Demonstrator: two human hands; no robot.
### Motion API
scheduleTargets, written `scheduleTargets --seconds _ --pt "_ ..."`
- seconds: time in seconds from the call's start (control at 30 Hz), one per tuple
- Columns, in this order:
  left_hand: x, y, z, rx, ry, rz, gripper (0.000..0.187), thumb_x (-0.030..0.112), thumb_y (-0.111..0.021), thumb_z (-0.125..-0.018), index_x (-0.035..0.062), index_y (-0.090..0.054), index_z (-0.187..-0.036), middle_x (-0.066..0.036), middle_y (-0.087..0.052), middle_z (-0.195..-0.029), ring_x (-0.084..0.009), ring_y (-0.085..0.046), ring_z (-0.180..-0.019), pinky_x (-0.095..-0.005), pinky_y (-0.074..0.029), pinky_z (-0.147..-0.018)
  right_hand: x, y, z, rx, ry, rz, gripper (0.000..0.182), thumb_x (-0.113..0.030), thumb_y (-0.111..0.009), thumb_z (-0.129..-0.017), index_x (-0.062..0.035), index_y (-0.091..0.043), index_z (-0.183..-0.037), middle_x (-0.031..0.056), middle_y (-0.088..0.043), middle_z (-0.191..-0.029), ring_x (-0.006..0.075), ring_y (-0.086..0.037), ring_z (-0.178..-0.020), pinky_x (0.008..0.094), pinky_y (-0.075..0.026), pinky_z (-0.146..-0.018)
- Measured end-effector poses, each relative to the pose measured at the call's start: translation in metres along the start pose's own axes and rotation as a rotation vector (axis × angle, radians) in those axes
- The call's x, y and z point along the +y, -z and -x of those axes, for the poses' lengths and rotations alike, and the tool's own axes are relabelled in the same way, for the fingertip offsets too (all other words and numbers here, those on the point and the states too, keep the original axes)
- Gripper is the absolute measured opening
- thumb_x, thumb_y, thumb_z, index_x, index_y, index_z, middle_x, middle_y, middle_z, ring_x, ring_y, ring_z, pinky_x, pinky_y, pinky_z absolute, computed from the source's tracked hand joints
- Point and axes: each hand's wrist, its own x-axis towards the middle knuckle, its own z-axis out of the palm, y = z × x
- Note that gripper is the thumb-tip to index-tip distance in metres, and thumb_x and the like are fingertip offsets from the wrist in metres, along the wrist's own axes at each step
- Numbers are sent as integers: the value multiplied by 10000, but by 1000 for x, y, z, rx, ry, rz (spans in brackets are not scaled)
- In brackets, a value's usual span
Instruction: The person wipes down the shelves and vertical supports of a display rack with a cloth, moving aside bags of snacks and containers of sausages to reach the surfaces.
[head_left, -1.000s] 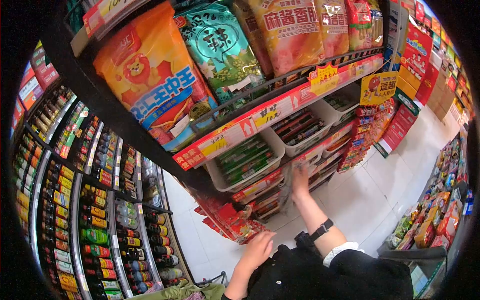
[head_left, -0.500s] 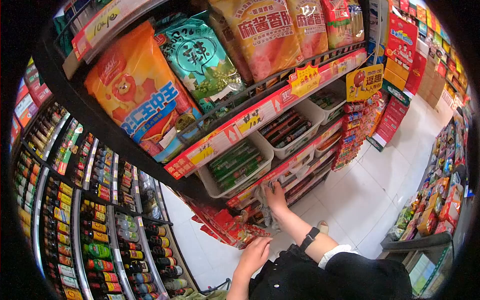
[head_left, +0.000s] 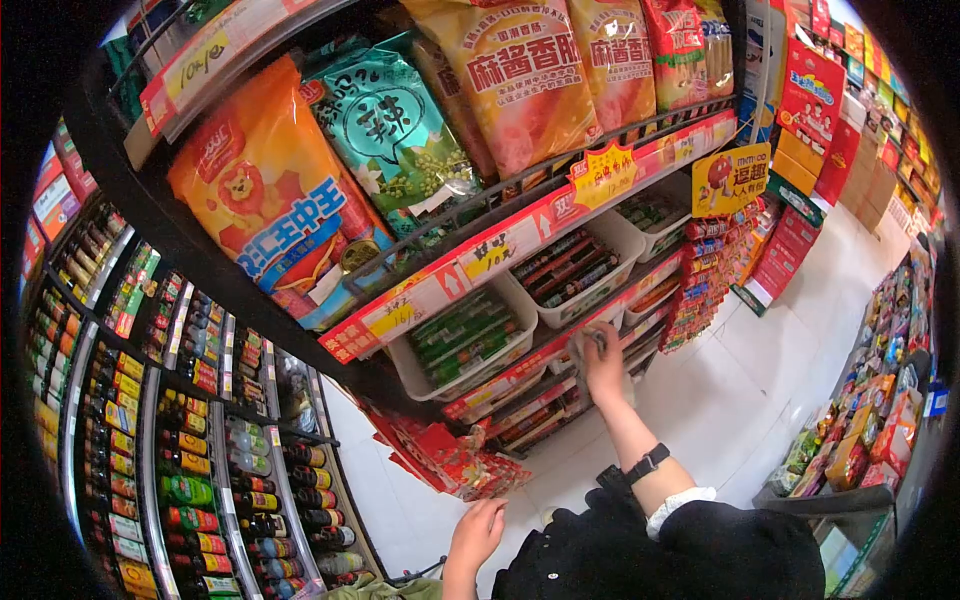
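Observation:
My right hand (head_left: 606, 372), with a black band on the wrist, presses a grey cloth (head_left: 577, 352) against the red price strip of a lower shelf. The cloth is bunched under the fingers and partly hidden. Just above it stands a white bin (head_left: 540, 312) of dark-wrapped sticks, and to its left a white bin (head_left: 404, 368) of green-wrapped sticks. Lower down, my left hand (head_left: 474, 538) hangs in front of the shelf end with its fingers curled together and no object showing in them. Red packets (head_left: 455, 462) hang close above that hand.
Large sausage bags (head_left: 270, 195) fill the upper shelf behind a black wire rail. Bottles (head_left: 190, 470) line the shelves at left. Hanging snack strips (head_left: 705, 265) and a yellow sign (head_left: 731, 180) stick out at the shelf's right end. Boxed goods (head_left: 860, 420) stand across the tiled aisle (head_left: 715, 400).
My right hand has slid the cloth right and upward along the shelf strip. My left hand has dropped slightly lower and left, away from the red packets, its fingers more curled.

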Motion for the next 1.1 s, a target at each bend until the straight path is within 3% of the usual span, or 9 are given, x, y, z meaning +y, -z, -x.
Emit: scheduleTargets --seconds 0.17,0.3,0.6,0.8,0.9,0.97,1.0,1.07,1.1 --pt "18 -5 -2 15 12 15 210 106 -521 -838 28 -584 -1023 -144 -603 -928 -323 -580 -886 -364 -464 -781 -33 -21 -4 -203 268 264 279 -25 -561 -789 -41 -540 -1067 178 -488 -1049 373 -484 -1008 402 -429 -849" --pt "21 -10 -1 56 38 35 208 122 -519 -843 28 -586 -1016 -153 -599 -941 -331 -574 -896 -377 -462 -782 -36 -34 0 -236 302 499 234 -122 -577 -804 -50 -566 -1025 215 -445 -1084 393 -499 -984 451 -471 -750" --pt "17 -16 0 18 64 39 227 149 -514 -848 32 -577 -1032 -152 -595 -949 -331 -571 -910 -376 -457 -797 -44 -27 -10 -429 259 671 154 -163 -579 -798 -45 -596 -895 266 -415 -1098 414 -519 -924 479 -475 -718" --pt "13 -9 1 -26 40 46 230 159 -513 -851 34 -573 -1034 -154 -591 -979 -331 -566 -926 -380 -455 -807 0 -3 3 -155 284 143 167 -121 -571 -830 12 -595 -928 173 -494 -965 305 -503 -925 345 -393 -836" --pt "6 -9 5 -38 21 56 228 163 -515 -853 36 -574 -1033 -155 -592 -978 -330 -567 -924 -379 -455 -808 34 14 21 21 7 62 126 -97 -548 -820 16 -575 -869 151 -504 -961 260 -500 -943 333 -387 -835" --pt "-1 -12 8 -54 5 64 227 164 -514 -854 37 -575 -1032 -156 -592 -977 -328 -568 -924 -379 -456 -808 103 18 30 56 -468 -51 90 -89 -522 -810 -11 -549 -845 119 -530 -908 215 -518 -887 328 -407 -793" --pt "-5 -15 8 -62 -6 61 223 160 -514 -855 38 -576 -1031 -154 -593 -968 -328 -568 -919 -380 -456 -803 126 19 36 59 -468 -51 90 -89 -522 -810 -11 -549 -845 119 -530 -908 215 -518 -887 328 -407 -793" --pt "-7 -17 8 -73 -17 58 219 156 -514 -856 39 -576 -1031 -152 -594 -959 -329 -568 -913 -382 -457 -798 155 19 46 -126 -691 -155 147 -115 -511 -854 -20 -514 -966 112 -552 -896 213 -549 -873 341 -463 -746" --pt "-4 -17 8 -79 -20 64 214 149 -514 -857 41 -577 -1030 -148 -594 -948 -329 -567 -905 -382 -458 -792 140 14 54 -76 -829 -454 188 -135 -494 -869 -22 -519 -1017 138 -575 -913 250 -571 -886 404 -485 -759"
